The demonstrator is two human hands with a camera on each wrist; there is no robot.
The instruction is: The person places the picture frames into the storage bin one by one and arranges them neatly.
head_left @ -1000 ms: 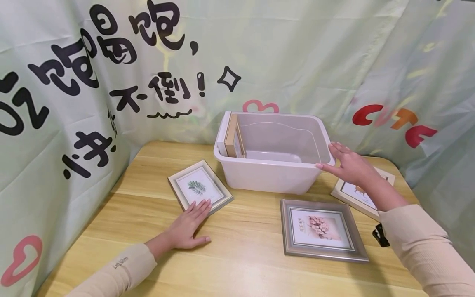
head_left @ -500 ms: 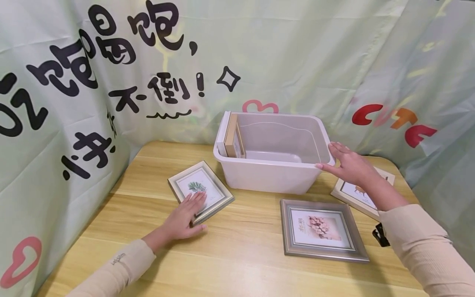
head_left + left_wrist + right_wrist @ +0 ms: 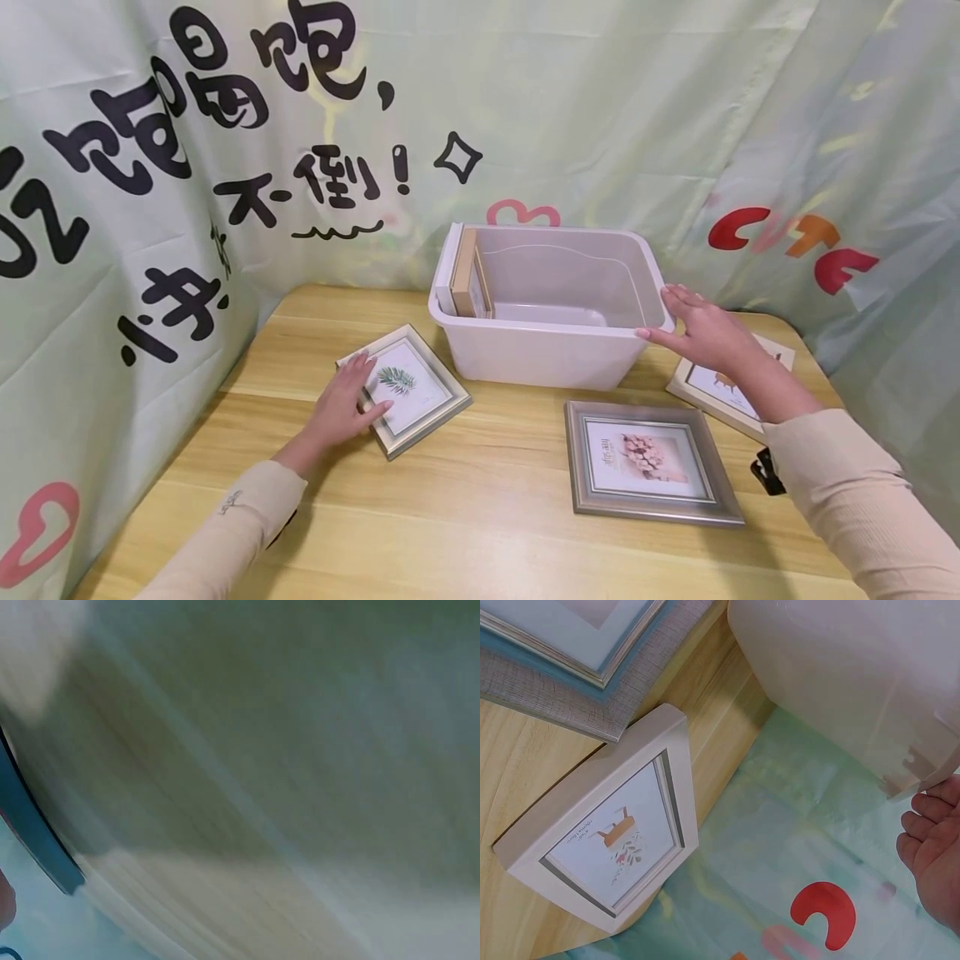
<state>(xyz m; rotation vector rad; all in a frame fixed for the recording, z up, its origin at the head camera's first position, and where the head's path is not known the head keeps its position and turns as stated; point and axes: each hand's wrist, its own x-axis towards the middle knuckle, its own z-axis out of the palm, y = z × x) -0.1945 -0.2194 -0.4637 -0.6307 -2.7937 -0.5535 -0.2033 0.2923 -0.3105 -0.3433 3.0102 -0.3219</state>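
My left hand [image 3: 343, 406] lies over the left edge of a silver-toned picture frame [image 3: 438, 404] with a green leaf print, fingers extended and thumb spread across its lower left part. Whether it presses the frame or hovers just above is unclear; the left wrist view is mostly blurred tabletop. My right hand [image 3: 705, 333] rests against the right front corner of a pale plastic bin [image 3: 547, 357], fingers fairly straight along the outer rim and thumb near the front rim. In the right wrist view, its fingers [image 3: 930, 817] touch the rim's underside. Several frames [image 3: 467, 275] stand upright inside the bin's left end.
A larger bronze-grey frame [image 3: 573, 458] with a pink flower print lies at front right. Beneath my right forearm is a light wood frame [image 3: 686, 379] with an animal print. A small black object [image 3: 767, 472] sits by the right sleeve. Printed cloth [image 3: 600, 108] hangs behind the table [image 3: 450, 533].
My left hand has slid left and away from me, from the leaf frame's lower corner to its left edge. The frame has stayed nearly in place. The right hand and bin hold still.
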